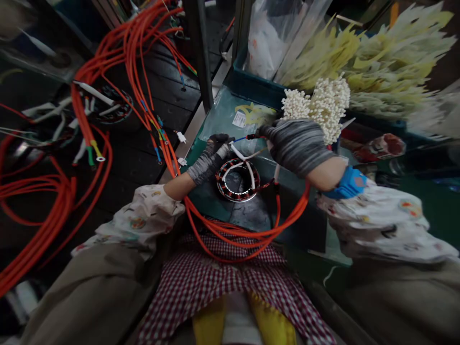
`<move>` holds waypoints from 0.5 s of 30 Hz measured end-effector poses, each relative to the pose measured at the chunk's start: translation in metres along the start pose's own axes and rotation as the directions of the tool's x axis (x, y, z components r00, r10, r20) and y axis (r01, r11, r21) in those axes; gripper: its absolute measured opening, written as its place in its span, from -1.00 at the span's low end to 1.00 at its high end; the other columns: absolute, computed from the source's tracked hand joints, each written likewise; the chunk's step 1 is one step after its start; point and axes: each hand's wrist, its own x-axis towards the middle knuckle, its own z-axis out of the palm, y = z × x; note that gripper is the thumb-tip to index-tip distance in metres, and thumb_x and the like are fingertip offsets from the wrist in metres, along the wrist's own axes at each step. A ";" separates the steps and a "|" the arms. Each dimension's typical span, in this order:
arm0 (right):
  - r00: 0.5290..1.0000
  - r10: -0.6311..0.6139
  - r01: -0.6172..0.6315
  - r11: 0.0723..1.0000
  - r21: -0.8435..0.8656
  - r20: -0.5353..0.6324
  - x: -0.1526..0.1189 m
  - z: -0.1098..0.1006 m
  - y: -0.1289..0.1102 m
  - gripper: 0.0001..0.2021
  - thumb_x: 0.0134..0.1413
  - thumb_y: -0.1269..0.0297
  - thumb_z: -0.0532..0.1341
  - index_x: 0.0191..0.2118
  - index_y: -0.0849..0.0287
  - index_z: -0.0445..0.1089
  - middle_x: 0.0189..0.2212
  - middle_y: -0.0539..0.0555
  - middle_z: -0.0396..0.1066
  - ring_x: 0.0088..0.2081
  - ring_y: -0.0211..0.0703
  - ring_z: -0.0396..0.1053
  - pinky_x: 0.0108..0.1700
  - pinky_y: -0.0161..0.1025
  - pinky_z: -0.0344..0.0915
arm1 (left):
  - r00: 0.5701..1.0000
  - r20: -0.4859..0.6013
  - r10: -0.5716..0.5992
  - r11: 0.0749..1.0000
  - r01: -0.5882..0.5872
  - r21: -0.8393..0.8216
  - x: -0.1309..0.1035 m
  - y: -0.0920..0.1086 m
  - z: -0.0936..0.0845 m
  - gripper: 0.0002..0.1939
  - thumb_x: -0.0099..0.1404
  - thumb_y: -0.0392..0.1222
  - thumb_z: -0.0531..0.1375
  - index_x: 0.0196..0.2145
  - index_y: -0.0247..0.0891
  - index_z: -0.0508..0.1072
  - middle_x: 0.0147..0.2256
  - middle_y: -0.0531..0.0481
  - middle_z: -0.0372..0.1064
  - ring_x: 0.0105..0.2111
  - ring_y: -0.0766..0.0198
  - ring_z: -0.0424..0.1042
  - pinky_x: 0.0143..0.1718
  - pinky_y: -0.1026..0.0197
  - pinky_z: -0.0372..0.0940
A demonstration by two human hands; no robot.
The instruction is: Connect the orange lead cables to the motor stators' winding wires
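Note:
A ring-shaped wound coil [237, 196] lies on the dark work surface in front of me, with white sleeved leads rising from its top. Just above it, my left hand [217, 155], in a grey glove with bare-looking wrist, pinches the left end of a thin blue wire [239, 139]. My right hand [296, 143], in a striped grey glove, closes on the dark and red part of the same wire at its right. Orange cables [230, 232] loop below the coil, between both forearms.
Orange cable bundles [132, 38] hang and coil at the left. A green bin [251, 88] stands behind, with yellowish sleeves [388, 57] and a bundle of white tubes [328, 103] near it. A dark upright post [201, 52] rises behind my left hand. A red roll [383, 147] lies at the right.

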 end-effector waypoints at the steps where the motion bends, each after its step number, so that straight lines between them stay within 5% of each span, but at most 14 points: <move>1: 0.999 0.011 -0.012 1.000 0.003 0.047 0.011 0.004 -0.001 -0.53 0.59 0.45 0.06 0.43 0.25 0.48 0.03 0.36 0.68 0.07 0.25 0.66 0.03 0.02 0.46 | 0.999 -0.008 -0.048 0.995 0.047 -0.084 0.001 0.002 0.004 -0.62 0.67 0.13 0.10 0.21 -0.14 0.44 0.15 -0.21 0.60 0.11 0.05 0.66 0.21 -0.06 0.62; 4: 0.991 -0.026 0.023 0.999 0.024 0.133 0.033 0.021 -0.006 -0.56 0.61 0.33 0.11 0.40 0.22 0.54 0.08 0.41 0.69 0.09 0.32 0.66 0.00 0.04 0.50 | 0.985 -0.035 -0.169 0.959 0.157 -0.235 0.000 0.009 0.010 -0.61 0.60 0.12 0.20 0.13 -0.23 0.47 0.14 -0.25 0.60 0.14 0.03 0.62 0.29 -0.06 0.55; 7: 0.984 -0.064 0.053 0.996 0.066 0.169 0.029 0.046 -0.008 -0.60 0.60 0.30 0.12 0.28 0.20 0.64 0.02 0.34 0.72 0.01 0.21 0.69 -0.09 -0.07 0.50 | 0.985 -0.029 -0.168 0.967 0.159 -0.197 -0.009 0.019 -0.006 -0.54 0.56 0.17 0.25 0.14 -0.26 0.53 0.16 -0.26 0.60 0.21 -0.03 0.59 0.40 -0.11 0.46; 11: 0.999 0.025 -0.021 0.995 0.096 -0.038 -0.012 0.069 0.002 -0.48 0.60 0.39 0.06 0.52 0.16 0.41 0.09 0.34 0.69 0.02 0.15 0.66 -0.05 -0.05 0.50 | 0.988 0.105 0.110 0.994 -0.112 0.009 -0.023 0.040 -0.053 -0.44 0.50 0.23 0.33 0.30 -0.11 0.55 0.39 -0.20 0.48 0.43 -0.11 0.45 0.59 -0.19 0.22; 13: 0.978 -0.065 0.093 0.986 0.135 -0.200 -0.033 0.072 0.007 -0.50 0.63 0.35 0.05 0.50 0.08 0.43 0.20 0.30 0.65 0.17 0.16 0.59 0.15 0.05 0.49 | 0.882 0.401 0.249 0.939 -0.322 0.124 -0.023 0.053 -0.074 -0.47 0.41 0.26 0.42 0.23 0.03 0.62 0.39 -0.07 0.52 0.49 -0.16 0.38 0.69 -0.32 -0.06; 15: 0.922 -0.246 0.308 0.934 0.183 -0.299 -0.048 0.070 0.007 -0.58 0.67 0.26 0.08 0.41 -0.03 0.51 0.25 0.20 0.62 0.28 0.13 0.52 0.31 0.13 0.43 | 0.710 0.658 0.252 0.874 -0.459 0.162 -0.017 0.063 -0.085 -0.64 0.56 0.13 0.28 0.20 0.05 0.64 0.38 0.00 0.54 0.52 -0.11 0.35 0.69 -0.47 -0.26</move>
